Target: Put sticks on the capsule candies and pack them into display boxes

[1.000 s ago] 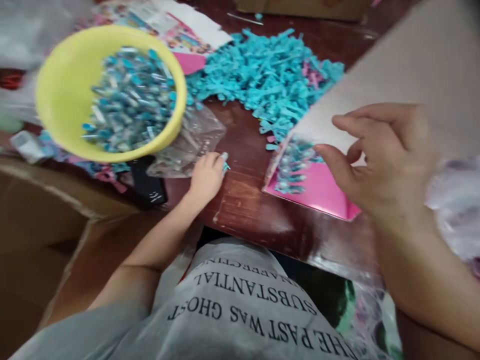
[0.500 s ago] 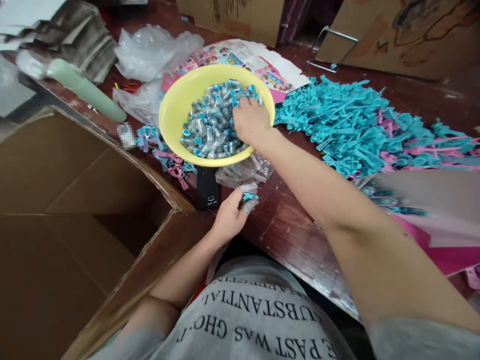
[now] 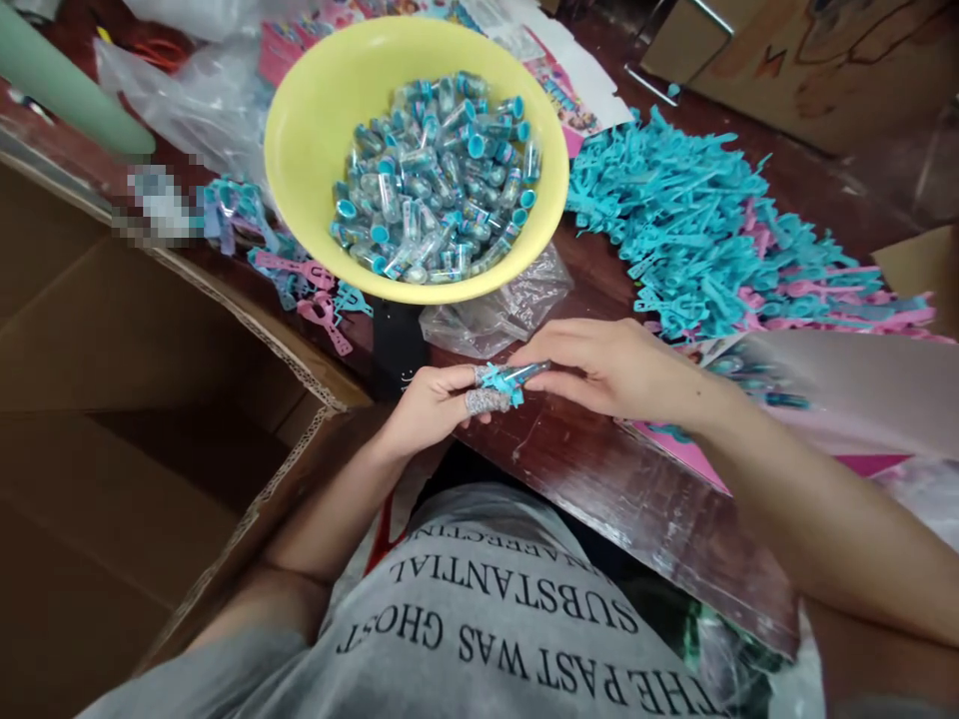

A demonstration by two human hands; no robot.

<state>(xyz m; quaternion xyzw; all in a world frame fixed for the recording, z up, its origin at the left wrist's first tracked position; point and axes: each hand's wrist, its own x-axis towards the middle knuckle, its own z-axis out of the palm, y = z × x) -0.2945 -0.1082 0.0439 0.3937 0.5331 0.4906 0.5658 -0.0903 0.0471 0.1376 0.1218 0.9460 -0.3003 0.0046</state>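
My left hand point(image 3: 435, 401) pinches a small teal plastic piece point(image 3: 495, 383) at the near edge of the dark wooden table point(image 3: 599, 469); a grey wrap covers one fingertip. My right hand point(image 3: 606, 367) meets it, fingers closed on a small clear tube with a teal cap point(image 3: 524, 372) that touches the teal piece. Just behind the hands stands a yellow bowl point(image 3: 315, 130) heaped with several such teal-capped tubes point(image 3: 435, 180). To the right lies a big pile of teal and pink plastic pieces point(image 3: 704, 240).
A crumpled clear bag point(image 3: 501, 310) lies under the bowl's front rim, beside a black object point(image 3: 397, 345). Loose teal and pink pieces point(image 3: 300, 280) sit left of the bowl. An open cardboard box point(image 3: 135, 399) is at the left. A pink card with a white sheet point(image 3: 846, 399) lies right.
My right hand left the bowl with a tube and came back to my left hand at the table edge. The view dropped lower and closer to the bowl.
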